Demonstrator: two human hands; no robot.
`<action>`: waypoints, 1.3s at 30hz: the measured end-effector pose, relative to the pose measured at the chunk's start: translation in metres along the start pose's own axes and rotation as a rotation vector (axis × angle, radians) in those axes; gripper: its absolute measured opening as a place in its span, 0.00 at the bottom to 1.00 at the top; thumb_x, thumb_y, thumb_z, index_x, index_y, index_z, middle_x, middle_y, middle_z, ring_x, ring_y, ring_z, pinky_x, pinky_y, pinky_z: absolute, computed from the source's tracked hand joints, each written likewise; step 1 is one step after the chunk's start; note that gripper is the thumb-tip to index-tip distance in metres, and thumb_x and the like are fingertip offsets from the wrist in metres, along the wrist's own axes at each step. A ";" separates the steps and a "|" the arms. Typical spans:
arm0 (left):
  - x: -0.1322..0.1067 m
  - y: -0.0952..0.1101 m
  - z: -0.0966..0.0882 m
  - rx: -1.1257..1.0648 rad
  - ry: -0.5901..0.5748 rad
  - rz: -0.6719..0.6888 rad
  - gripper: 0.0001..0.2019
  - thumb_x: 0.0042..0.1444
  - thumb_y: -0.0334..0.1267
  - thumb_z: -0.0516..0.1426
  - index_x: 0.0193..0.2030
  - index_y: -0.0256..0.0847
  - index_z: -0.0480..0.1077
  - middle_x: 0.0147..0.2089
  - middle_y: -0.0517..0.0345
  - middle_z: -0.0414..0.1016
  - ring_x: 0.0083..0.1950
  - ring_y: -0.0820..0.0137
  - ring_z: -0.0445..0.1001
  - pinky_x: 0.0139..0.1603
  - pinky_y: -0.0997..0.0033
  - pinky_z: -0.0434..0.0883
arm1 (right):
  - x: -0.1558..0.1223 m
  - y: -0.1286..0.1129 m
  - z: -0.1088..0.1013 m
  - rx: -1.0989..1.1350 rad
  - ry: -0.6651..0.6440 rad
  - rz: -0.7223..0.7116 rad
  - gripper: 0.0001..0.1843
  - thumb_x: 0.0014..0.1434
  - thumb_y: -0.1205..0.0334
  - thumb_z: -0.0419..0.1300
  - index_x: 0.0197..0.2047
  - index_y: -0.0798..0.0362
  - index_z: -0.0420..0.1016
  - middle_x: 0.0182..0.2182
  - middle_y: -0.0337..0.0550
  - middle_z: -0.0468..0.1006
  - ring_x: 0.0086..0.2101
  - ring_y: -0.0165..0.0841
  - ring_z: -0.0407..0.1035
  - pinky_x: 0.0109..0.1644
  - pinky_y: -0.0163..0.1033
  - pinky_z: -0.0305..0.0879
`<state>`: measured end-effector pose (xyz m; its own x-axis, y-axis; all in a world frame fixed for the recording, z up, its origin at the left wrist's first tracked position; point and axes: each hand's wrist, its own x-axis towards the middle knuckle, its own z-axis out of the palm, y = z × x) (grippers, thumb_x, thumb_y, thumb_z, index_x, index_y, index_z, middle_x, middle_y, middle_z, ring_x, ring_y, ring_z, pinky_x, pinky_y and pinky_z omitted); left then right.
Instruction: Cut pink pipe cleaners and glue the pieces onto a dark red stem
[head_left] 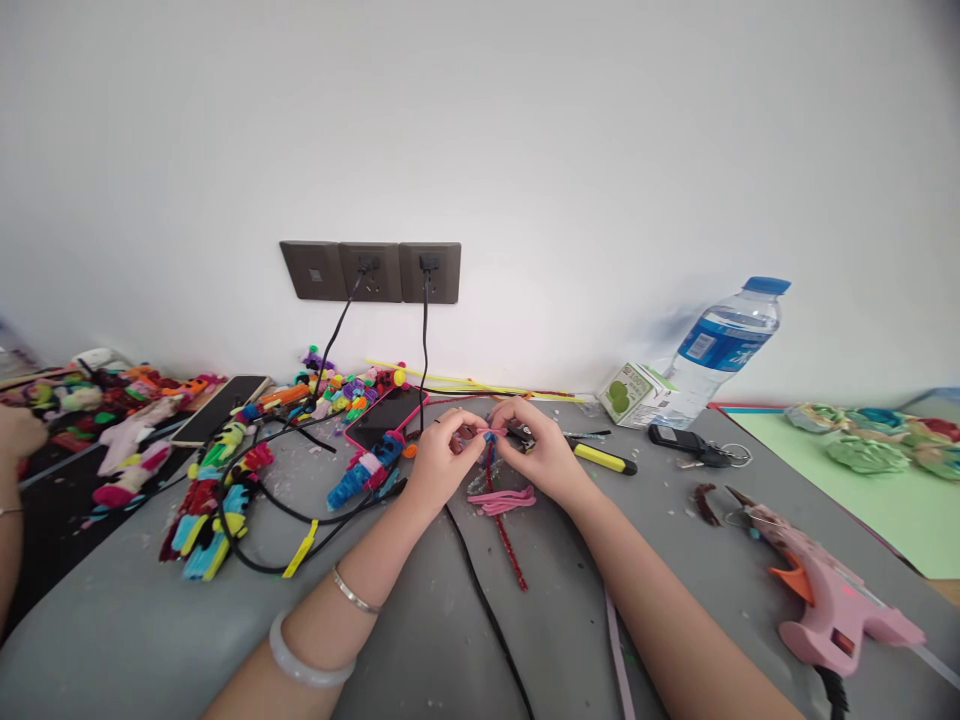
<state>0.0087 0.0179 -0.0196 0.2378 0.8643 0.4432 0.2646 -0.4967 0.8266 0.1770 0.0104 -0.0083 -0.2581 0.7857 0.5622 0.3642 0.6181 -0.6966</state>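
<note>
My left hand [448, 455] and my right hand [544, 458] meet over the middle of the desk. Both are closed, thumbs and fingertips pinching a small blue and pink pipe cleaner piece [490, 437] between them. Fingers hide much of it. Below the fingertips a red tinsel pipe cleaner [511, 553] stretches toward me; whether it joins the held piece I cannot tell. Folded pink pipe cleaners [506, 500] lie across it. Just beyond my right hand is a tool with a yellow and black handle [606, 459], its head partly hidden.
Several colourful pipe cleaner figures [217, 490] and a phone [386, 418] lie left among black cables [480, 590]. At right are a tilted water bottle [724, 345], a small green and white box [634, 393], keys [697, 447] and a pink glue gun [832, 600]. Another person's hand [21, 432] is far left.
</note>
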 end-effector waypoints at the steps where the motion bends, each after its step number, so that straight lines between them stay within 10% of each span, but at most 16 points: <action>1: 0.000 0.000 0.000 0.001 0.000 0.002 0.04 0.57 0.33 0.56 0.37 0.40 0.72 0.36 0.56 0.73 0.34 0.71 0.71 0.30 0.75 0.67 | 0.000 0.001 0.000 -0.003 0.004 -0.001 0.05 0.56 0.70 0.55 0.34 0.49 0.66 0.35 0.42 0.73 0.37 0.35 0.68 0.43 0.41 0.64; 39: 0.002 -0.003 0.000 -0.273 0.062 -0.195 0.09 0.57 0.43 0.59 0.36 0.39 0.73 0.36 0.54 0.75 0.35 0.69 0.74 0.34 0.72 0.71 | -0.002 0.011 -0.003 -0.039 0.134 -0.008 0.05 0.58 0.68 0.58 0.38 0.49 0.71 0.35 0.41 0.76 0.36 0.35 0.70 0.41 0.41 0.65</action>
<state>0.0085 0.0208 -0.0214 0.1476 0.9484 0.2806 0.0379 -0.2890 0.9566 0.1838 0.0160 -0.0158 -0.1405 0.7687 0.6240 0.3975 0.6210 -0.6755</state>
